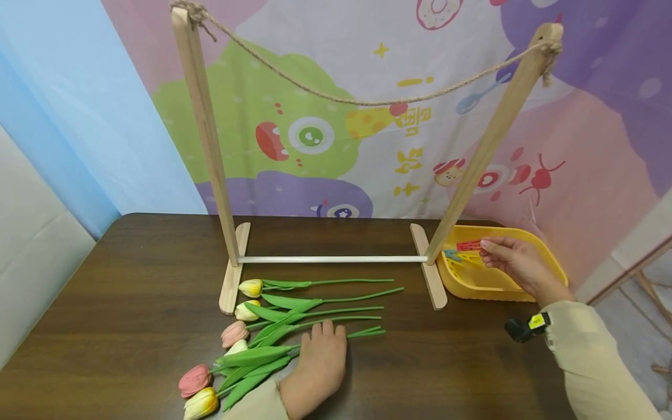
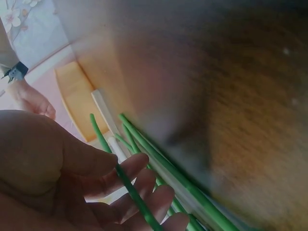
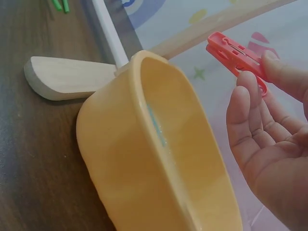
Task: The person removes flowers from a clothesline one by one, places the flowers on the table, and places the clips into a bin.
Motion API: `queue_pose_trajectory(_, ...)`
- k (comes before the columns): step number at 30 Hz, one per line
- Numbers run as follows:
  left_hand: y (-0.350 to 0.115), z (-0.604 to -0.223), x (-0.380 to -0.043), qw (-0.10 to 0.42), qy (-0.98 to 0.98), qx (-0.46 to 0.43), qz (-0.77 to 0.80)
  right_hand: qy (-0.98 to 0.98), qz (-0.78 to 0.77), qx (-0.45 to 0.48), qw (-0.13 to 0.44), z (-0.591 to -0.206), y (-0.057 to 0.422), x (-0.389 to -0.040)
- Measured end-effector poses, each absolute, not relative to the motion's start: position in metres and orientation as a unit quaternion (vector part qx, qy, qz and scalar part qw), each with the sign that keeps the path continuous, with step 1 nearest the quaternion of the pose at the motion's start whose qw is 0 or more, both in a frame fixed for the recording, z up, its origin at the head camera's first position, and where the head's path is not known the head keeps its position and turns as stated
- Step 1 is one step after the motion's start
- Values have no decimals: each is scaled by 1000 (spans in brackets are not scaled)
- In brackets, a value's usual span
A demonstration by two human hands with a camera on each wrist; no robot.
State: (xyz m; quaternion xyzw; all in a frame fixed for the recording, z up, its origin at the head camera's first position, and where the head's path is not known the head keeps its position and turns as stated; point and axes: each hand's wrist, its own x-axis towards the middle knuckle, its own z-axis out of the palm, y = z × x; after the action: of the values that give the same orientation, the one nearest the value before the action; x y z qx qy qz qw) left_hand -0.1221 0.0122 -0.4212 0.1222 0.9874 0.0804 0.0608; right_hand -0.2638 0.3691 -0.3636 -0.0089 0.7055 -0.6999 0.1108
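Observation:
Between the thumb and fingertips of my right hand (image 1: 517,265) is a red clothespin (image 3: 236,55), held above the yellow basket (image 1: 488,289). Inside the basket lie blue and yellow clothespins (image 1: 455,265). My left hand (image 1: 320,361) is down among artificial tulips on the table. In the left wrist view its thumb and fingers pinch one green tulip stem (image 2: 130,185), while other stems (image 2: 168,168) run beyond the fingers. Pink, yellow and white tulip heads (image 1: 195,380) point left, their leaves overlapping. The pinched tulip's flower end is hidden in the left wrist view.
A wooden stand has two upright posts (image 1: 202,111) on flat feet (image 1: 434,286), joined low by a white rod (image 1: 336,259). A twine rope (image 1: 336,99) sags between the post tops. Behind the dark wooden table (image 1: 131,280) hangs a cartoon-printed cloth (image 1: 325,70).

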Motion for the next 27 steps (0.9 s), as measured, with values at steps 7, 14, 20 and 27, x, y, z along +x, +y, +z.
queue_pose_trajectory(7,11,-421,-122,63,986,128,81,725,-679,24,116,-371,372,-264)
queue_pose_trajectory(14,11,-419,-123,69,986,128,82,738,-665,20,118,-380,372,-265)
queue_pose_trajectory(20,11,-420,-123,63,987,125,84,826,-553,13,110,-388,371,-268)
queue_pose_trajectory(27,10,-422,-122,56,987,122,88,890,-439,10,121,-395,365,-271)
